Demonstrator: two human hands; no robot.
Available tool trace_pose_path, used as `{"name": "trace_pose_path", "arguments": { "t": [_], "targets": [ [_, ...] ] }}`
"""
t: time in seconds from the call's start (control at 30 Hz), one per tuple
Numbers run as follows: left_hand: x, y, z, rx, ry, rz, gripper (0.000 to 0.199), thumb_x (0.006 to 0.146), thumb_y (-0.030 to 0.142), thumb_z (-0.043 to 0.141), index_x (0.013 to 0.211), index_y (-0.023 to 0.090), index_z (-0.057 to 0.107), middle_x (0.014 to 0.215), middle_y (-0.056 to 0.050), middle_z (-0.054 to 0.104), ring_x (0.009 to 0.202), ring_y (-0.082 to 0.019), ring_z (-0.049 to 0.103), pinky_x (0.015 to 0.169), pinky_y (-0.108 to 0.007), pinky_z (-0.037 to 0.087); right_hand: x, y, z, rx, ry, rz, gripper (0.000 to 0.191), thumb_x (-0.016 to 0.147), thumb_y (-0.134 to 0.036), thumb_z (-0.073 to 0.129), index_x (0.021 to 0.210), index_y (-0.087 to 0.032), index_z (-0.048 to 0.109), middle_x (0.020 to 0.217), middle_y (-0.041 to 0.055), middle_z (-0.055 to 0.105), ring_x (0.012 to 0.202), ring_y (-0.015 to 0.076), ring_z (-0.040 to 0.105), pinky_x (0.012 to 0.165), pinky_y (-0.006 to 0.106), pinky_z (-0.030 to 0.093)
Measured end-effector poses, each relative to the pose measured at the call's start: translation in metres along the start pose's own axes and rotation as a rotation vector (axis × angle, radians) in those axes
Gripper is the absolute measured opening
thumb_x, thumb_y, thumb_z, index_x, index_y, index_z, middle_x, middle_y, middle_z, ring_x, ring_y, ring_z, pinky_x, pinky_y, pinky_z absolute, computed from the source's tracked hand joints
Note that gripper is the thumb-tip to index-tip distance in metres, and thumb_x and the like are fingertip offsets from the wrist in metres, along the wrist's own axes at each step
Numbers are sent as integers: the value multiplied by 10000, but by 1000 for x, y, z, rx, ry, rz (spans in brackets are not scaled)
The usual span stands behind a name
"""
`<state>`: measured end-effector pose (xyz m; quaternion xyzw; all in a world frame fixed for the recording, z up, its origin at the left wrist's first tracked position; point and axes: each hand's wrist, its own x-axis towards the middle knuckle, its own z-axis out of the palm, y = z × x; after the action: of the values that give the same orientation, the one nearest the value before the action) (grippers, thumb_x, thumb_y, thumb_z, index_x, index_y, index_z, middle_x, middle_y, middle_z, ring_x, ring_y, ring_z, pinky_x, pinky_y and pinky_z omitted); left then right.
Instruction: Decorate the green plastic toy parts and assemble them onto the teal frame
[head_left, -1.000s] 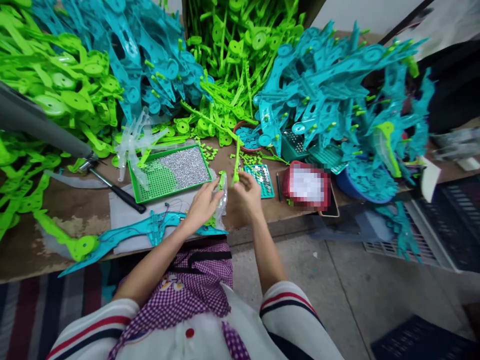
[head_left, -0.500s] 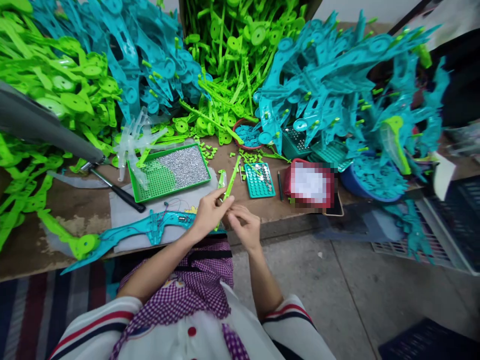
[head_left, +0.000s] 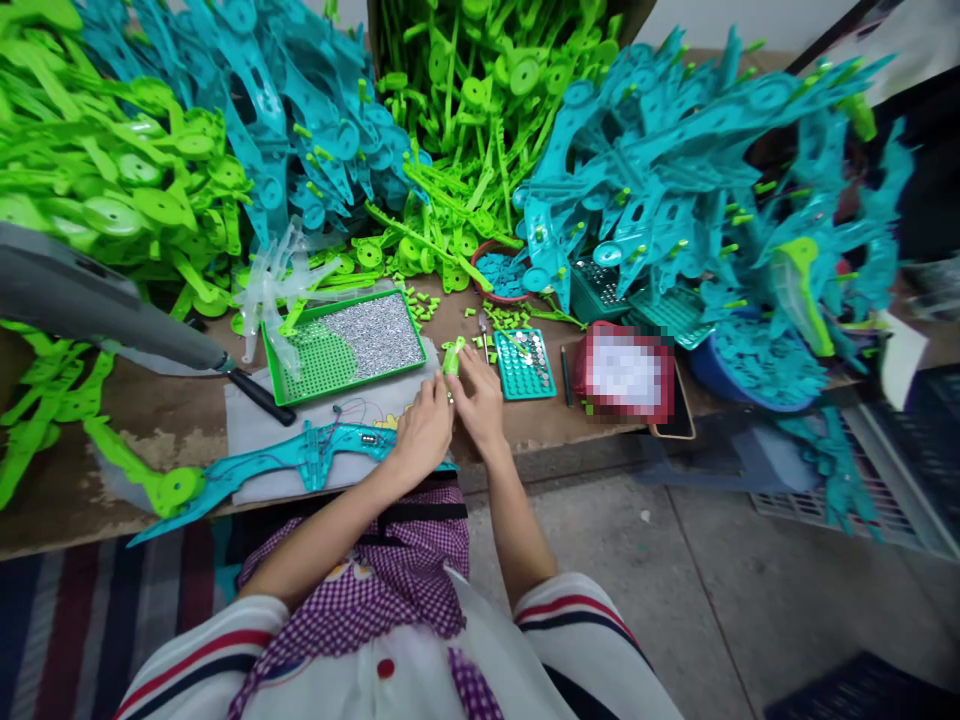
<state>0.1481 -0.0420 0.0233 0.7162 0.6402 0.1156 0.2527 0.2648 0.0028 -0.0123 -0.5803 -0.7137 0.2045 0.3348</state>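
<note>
Both hands are close together at the table's front edge. My left hand point(head_left: 425, 428) has its fingers curled down beside a small light green plastic part point(head_left: 453, 357); what its fingertips hold is hidden. My right hand point(head_left: 480, 402) reaches up along the right side of that part, fingers bent and near it. Left of my left hand lies a blue bow-shaped piece point(head_left: 274, 457) with thin wires, partly on a grey sheet point(head_left: 244, 420). A green tray point(head_left: 274, 372) of small metal pieces sits behind the sheet.
Right of my hands are a teal tray of round pieces point(head_left: 546, 382), a pen point(head_left: 566, 376), a red box point(head_left: 585, 370) and a blue basin point(head_left: 709, 370). A black-handled tool point(head_left: 261, 397) lies left. Green parts point(head_left: 161, 205) and blue parts point(head_left: 637, 170) are heaped behind.
The long green strip my left hand held up is no longer seen upright. My right hand has moved up and forward, beside the small green part on the table.
</note>
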Motion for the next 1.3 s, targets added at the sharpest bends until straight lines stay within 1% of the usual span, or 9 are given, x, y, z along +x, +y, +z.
{"name": "trace_pose_path", "arguments": {
  "t": [0.13, 0.3, 0.57, 0.73, 0.9, 1.0, 1.07, 1.2, 1.3],
  "targets": [
    [8, 3, 2, 82, -7, -6, 531, 972, 161, 304, 1487, 35, 336, 1265, -254, 530, 1067, -300, 593, 799, -368, 556, 3, 13, 5, -17, -60, 14, 461, 953, -428, 461, 1351, -231, 584, 1431, 81, 568, 1396, 231, 466, 1148, 509, 371],
    [10, 10, -1, 145, -35, -16, 547, 930, 81, 327, 1473, 14, 356, 1293, -249, 525, 1112, -298, 567, 841, -372, 564, 7, 14, 5, -62, -112, 43, 435, 962, -409, 443, 1338, -249, 592, 1438, 67, 561, 1419, 225, 433, 1172, 525, 298],
    [8, 11, 1, 165, -56, -21, 561, 908, 55, 343, 1467, 33, 366, 1309, -238, 528, 1109, -294, 571, 844, -375, 570, 6, 10, 4, -88, -128, 67, 403, 963, -386, 442, 1298, -249, 620, 1413, 79, 585, 1388, 226, 476, 1167, 525, 261],
    [9, 10, -1, 162, -116, -53, 526, 951, 102, 325, 1471, 32, 354, 1311, -233, 531, 1144, -294, 564, 881, -379, 547, 8, 0, 1, -157, -154, 99, 386, 972, -369, 432, 1273, -236, 635, 1395, 91, 597, 1365, 237, 504, 1177, 547, 212],
    [15, -20, -14, 21, -206, 56, 489, 978, 244, 427, 1441, 87, 417, 1287, -189, 550, 1190, -291, 549, 1002, -412, 471, 10, -4, 1, -279, -182, 36, 374, 985, -353, 410, 1253, -243, 647, 1366, 92, 615, 1324, 259, 547, 1182, 581, 172],
    [19, -48, -21, -143, -321, 168, 429, 928, 273, 548, 1342, 161, 550, 1149, -109, 616, 1071, -247, 604, 975, -370, 478, 8, -4, 5, -340, -169, -11, 389, 996, -350, 379, 1264, -234, 636, 1358, 97, 619, 1310, 260, 561, 1182, 590, 164],
    [18, -60, -24, -188, -360, 179, 411, 895, 285, 601, 1296, 192, 596, 1066, -76, 637, 978, -232, 624, 930, -358, 491, 8, -4, 8, -369, -146, -17, 402, 1002, -339, 360, 1273, -213, 628, 1359, 108, 617, 1311, 258, 560, 1184, 585, 163],
    [13, -65, -24, -204, -307, 120, 387, 892, 314, 611, 1266, 216, 625, 1109, -73, 641, 984, -232, 621, 911, -348, 483, 12, -4, 7, -367, -149, -19, 396, 998, -336, 367, 1251, -195, 637, 1350, 120, 627, 1283, 266, 585, 1169, 580, 210],
    [13, -66, -25, -268, -315, 90, 356, 868, 318, 644, 1198, 186, 669, 1066, -75, 655, 934, -220, 627, 870, -336, 491, 17, -4, 2, -364, -193, -51, 379, 997, -371, 379, 1182, -213, 670, 1327, 110, 650, 1245, 272, 613, 1163, 580, 232]
  ]
}}
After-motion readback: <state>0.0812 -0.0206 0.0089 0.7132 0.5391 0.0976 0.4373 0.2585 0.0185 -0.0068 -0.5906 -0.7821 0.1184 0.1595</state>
